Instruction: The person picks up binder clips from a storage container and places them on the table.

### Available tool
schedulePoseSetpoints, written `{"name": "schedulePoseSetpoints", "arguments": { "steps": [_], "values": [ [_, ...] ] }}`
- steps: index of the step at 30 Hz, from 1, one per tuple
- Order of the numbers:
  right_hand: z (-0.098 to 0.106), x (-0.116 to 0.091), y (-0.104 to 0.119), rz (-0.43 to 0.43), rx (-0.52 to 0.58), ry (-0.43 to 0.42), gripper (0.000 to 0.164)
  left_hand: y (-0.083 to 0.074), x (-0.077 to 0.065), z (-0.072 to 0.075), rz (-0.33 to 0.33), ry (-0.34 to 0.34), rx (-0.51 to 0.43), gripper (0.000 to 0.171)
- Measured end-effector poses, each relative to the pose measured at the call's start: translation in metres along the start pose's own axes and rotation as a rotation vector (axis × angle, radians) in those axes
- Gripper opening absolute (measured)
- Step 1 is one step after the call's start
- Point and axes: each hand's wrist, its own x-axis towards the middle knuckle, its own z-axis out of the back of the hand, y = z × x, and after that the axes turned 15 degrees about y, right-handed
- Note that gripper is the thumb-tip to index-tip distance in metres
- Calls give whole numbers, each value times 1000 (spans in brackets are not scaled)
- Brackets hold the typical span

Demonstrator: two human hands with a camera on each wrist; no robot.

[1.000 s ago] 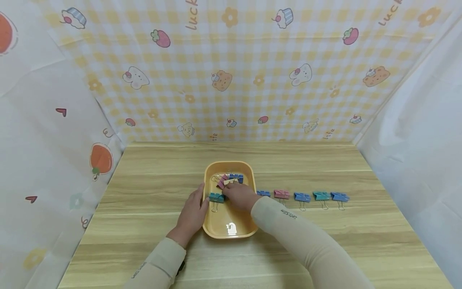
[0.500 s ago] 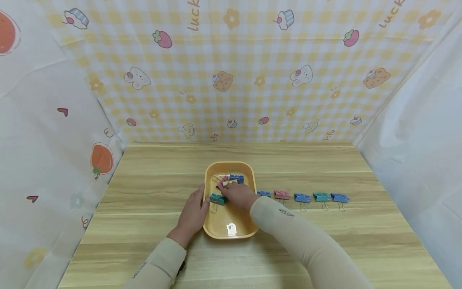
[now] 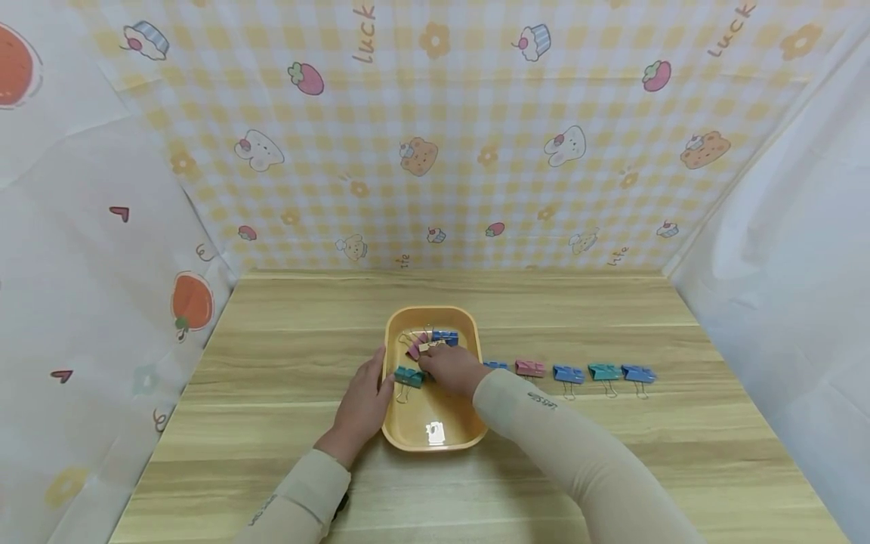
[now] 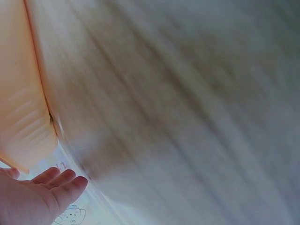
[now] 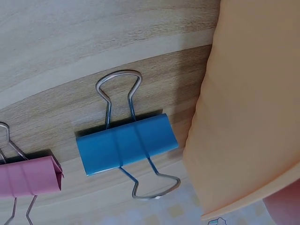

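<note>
In the head view, a yellow-orange plastic tray [image 3: 435, 444] holds several binder clips. My right hand [image 3: 454, 370] reaches down into it, fingertips pointing down between a teal binder clip [image 3: 408, 376] and a cream binder clip [image 3: 432, 346]. The back of the hand hides its fingertips, so I cannot tell whether they pinch a clip. Behind it lie a pink binder clip [image 3: 416, 347] and a dark blue binder clip [image 3: 445, 337]. My left hand [image 3: 362, 399] rests along the tray's left side, thumb at the rim; its fingers look straight in the left wrist view.
Right of the tray, a row of binder clips lies on the wooden table [image 3: 285, 332]: a blue clip [image 3: 496, 366] beside the tray wall, a pink clip [image 3: 529, 368], another blue clip [image 3: 568, 374], a teal clip [image 3: 604, 372] and a blue clip [image 3: 638, 373] at the end. Patterned cloth hangs behind.
The teal clip in the tray has tilted slightly, and the cream clip has shifted a little under my right fingers. Both hands keep nearly the same place.
</note>
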Motion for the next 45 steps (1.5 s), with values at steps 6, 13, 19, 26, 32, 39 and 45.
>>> {"name": "schedulePoseSetpoints", "arguments": {
  "steps": [6,13,19,26,32,39,45],
  "values": [
    [1,-1,-1,12,5,13,21,1,0,0,15,9,-12,60],
    [6,-3,-1,11,8,9,25,2,1,-1,16,15,1,60],
    [10,-10,-3,27,83,-44,28,2,1,0,14,13,-3,60],
    [17,-23,-4,22,156,-79,24,3,1,0,12,13,-6,60],
    [18,-35,-10,23,176,-141,23,2,1,-1,6,6,-1,60],
    [22,-48,-17,46,198,-239,16,2,0,0,11,12,-8,60],
    [30,-60,-19,29,227,-268,19,1,1,1,13,19,2,60]
  ]
}}
